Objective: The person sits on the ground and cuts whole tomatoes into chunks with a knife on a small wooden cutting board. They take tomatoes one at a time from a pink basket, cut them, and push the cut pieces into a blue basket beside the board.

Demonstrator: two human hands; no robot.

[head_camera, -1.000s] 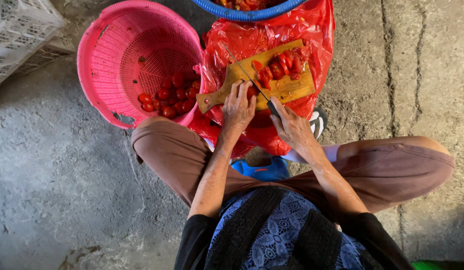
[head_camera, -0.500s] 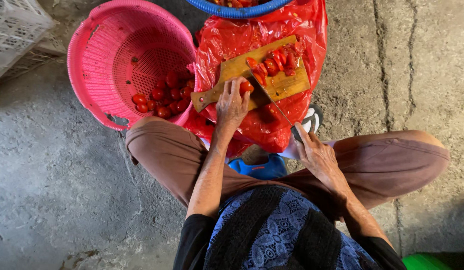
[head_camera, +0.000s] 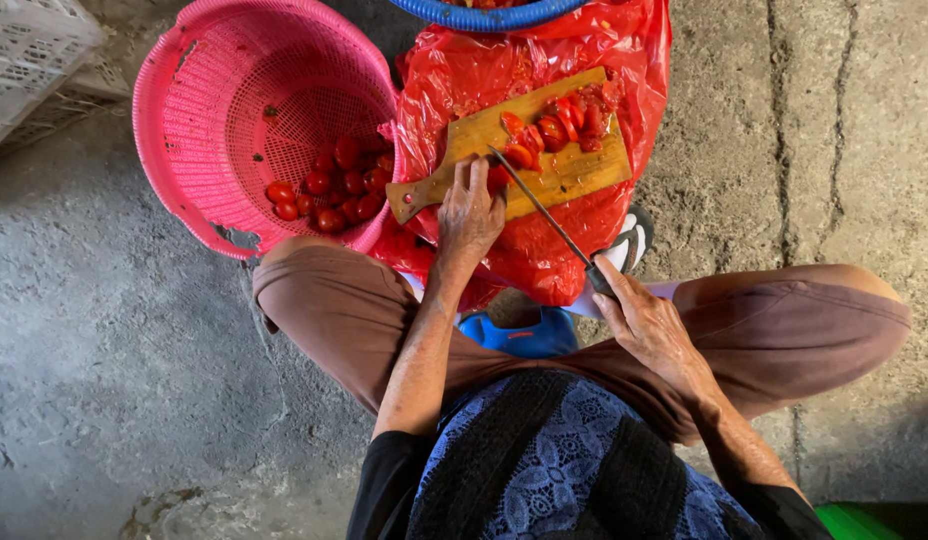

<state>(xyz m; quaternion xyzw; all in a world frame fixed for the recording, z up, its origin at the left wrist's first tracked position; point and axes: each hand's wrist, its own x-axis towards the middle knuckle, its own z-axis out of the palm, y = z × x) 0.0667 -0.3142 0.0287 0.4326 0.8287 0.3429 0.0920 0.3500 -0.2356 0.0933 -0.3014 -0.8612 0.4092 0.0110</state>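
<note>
My left hand (head_camera: 469, 212) rests on a wooden cutting board (head_camera: 564, 170) and pins a small red tomato (head_camera: 498, 178) under its fingertips. My right hand (head_camera: 648, 322) grips the handle of a thin knife (head_camera: 540, 205). The blade slants up and to the left, with its tip beside the pinned tomato. A heap of cut tomato pieces (head_camera: 560, 122) lies on the far end of the board. The board sits on a crumpled red plastic sheet (head_camera: 544, 250) between my knees.
A pink perforated basket (head_camera: 209, 110) with several whole tomatoes (head_camera: 329, 190) stands to the left, its near rim cracked. A blue basin rim (head_camera: 484, 14) shows at the top, a white crate (head_camera: 29, 50) at top left. The floor is rough concrete (head_camera: 114, 380).
My right hand has drawn back toward my knee, so the knife now reaches the board from farther away. My left hand has stayed on the board over a tomato.
</note>
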